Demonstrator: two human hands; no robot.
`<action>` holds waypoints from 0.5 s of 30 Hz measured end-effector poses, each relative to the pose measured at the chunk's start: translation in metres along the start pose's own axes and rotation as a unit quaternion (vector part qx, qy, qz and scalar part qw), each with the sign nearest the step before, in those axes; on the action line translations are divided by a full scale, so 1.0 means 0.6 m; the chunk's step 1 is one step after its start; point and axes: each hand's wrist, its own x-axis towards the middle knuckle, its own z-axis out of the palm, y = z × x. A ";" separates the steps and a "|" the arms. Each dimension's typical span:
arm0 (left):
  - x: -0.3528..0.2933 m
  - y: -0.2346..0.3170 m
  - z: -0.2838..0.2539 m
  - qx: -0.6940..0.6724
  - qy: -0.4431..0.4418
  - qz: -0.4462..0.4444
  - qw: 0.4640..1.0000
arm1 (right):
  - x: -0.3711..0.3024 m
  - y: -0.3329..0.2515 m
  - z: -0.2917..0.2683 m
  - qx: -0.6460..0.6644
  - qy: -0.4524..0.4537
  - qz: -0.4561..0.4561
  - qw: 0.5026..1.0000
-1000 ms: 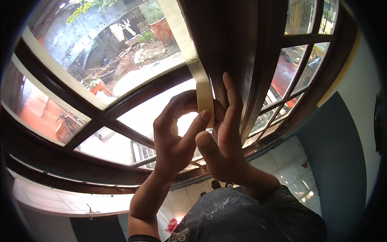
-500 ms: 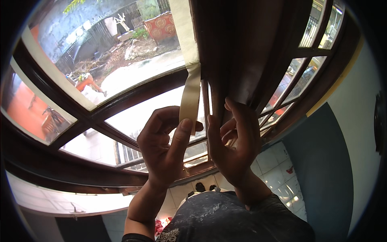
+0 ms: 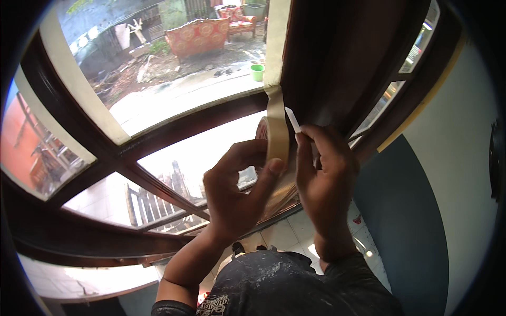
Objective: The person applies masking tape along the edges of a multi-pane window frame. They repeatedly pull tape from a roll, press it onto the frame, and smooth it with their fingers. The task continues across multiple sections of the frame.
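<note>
My left hand is closed on a roll of masking tape, thumb on its outer face and fingers behind. A loose length of the tape runs up from the roll and sticks to the end of a pale masked strip along the dark brown window frame. Just right of the roll, my right hand pinches a thin, flat, pale strip that looks like a blade. Its tip points up and left toward the tape, and I cannot tell whether they touch. The rest of it is hidden in my fingers.
Glass panes sit between the frame's bars, with another paned window on the right. A grey and white wall stands beyond it. Outside are a red patterned sofa and a green bucket. Below me is a tiled floor.
The view has shifted, and the roll now shows its side. My right hand, earlier with fingers apart, has closed and holds the pale strip up beside the tape.
</note>
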 end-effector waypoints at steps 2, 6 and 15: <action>0.000 -0.009 0.000 -0.002 -0.027 0.026 0.999 | 0.004 0.001 -0.025 -0.051 -0.030 -0.040 0.997; -0.004 -0.004 -0.006 -0.001 -0.079 0.014 0.997 | 0.014 -0.021 -0.078 -0.127 -0.054 -0.118 0.983; -0.003 -0.052 -0.004 -0.107 -0.110 0.060 0.986 | 0.054 -0.055 -0.121 0.096 -0.061 0.064 0.991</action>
